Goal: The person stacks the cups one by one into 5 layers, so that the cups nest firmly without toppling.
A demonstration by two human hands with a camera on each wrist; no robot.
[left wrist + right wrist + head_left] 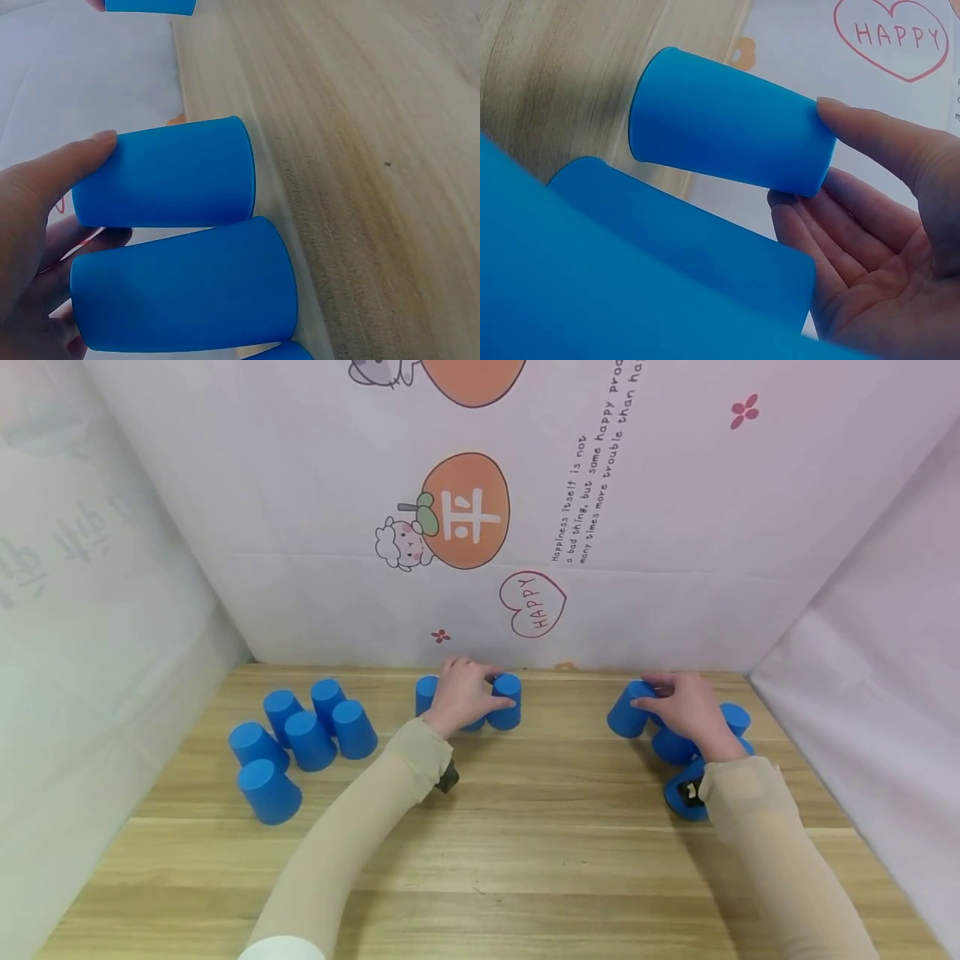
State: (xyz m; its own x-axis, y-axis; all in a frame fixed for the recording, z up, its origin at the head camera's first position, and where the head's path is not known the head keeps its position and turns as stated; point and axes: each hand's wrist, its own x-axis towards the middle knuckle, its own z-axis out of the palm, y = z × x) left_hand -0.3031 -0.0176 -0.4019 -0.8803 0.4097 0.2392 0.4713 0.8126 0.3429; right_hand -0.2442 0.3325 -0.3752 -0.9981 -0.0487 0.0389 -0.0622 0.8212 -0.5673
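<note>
I see the left hand (pixel 463 695) pinching a blue, tapered, plastic-looking cup (pixel 505 712) near its upturned base, likely because that narrow end suits a light grip; the right hand (pixel 690 703) pinches a matching blue tapered cup (pixel 626 713) likewise. Both are near the back edge of the wood-grain table (pixel 555 860), with open room between and in front

Both arms (pixel 348 843) are stretched toward the far edge of the surface (pixel 540 868); the left hand (pixel 463 695) and right hand (pixel 688 705) are held in pinching grips.
</note>
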